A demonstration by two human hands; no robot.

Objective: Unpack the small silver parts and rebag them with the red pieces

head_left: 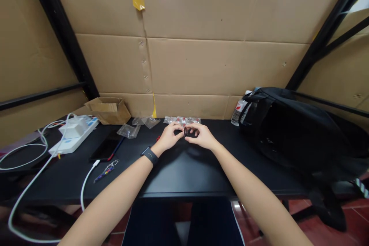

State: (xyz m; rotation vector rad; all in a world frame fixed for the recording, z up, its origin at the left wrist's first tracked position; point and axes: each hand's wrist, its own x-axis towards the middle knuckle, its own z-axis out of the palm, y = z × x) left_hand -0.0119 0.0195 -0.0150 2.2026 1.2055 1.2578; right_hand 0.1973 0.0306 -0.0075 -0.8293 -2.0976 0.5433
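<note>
Above the black table my right hand [201, 136] is closed around a small, dark brown, shiny rounded object [191, 132], whose exact kind I cannot make out. My left hand [170, 136], with a dark watch on its wrist, is pinched at the left side of that object. What lies between its fingertips is hidden. A bit of red string-like material [158, 138] shows beside the left hand. Just behind both hands lie clear plastic packets with red bits [182, 120].
Crumpled clear bags [128, 131] and an open cardboard box [111, 110] sit to the left. Nearer are a phone [107, 147], a keychain [106, 170] and a white power strip [73, 138] with cables. A black backpack [300, 138] and a water bottle [238, 112] occupy the right.
</note>
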